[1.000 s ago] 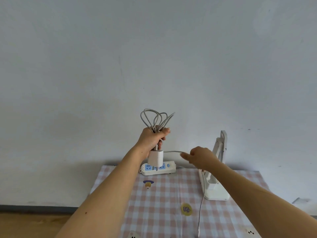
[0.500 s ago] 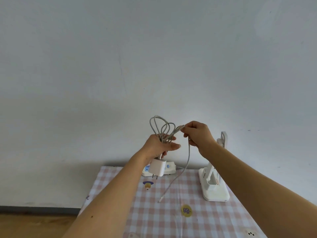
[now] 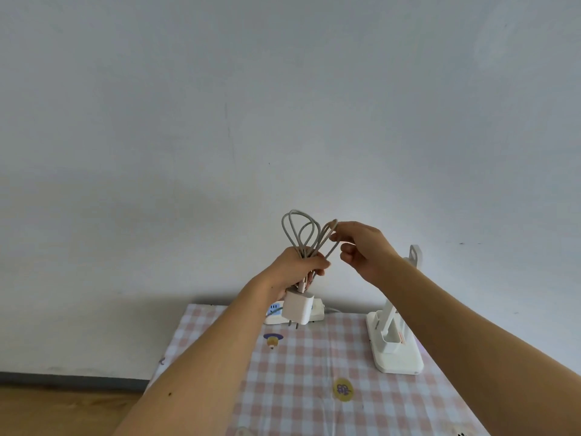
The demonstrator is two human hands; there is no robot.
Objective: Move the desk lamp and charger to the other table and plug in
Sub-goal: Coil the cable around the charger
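Here: left hand (image 3: 300,267) fingers clamped round cable loops (image 3: 301,231), charger (image 3: 298,308) dangling, bundled for carrying; right hand (image 3: 361,247) fingertips pinching outer loop; lamp (image 3: 396,350) far right.

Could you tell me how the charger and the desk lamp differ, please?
The charger hangs in the air below the left hand; the desk lamp stands on the table. The charger is a small block; the desk lamp is taller, with an upright arm. Both are white.

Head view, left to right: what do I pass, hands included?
In order: left hand → right hand → lamp. The charger, cable and power strip overlap the left hand, so they are left out.
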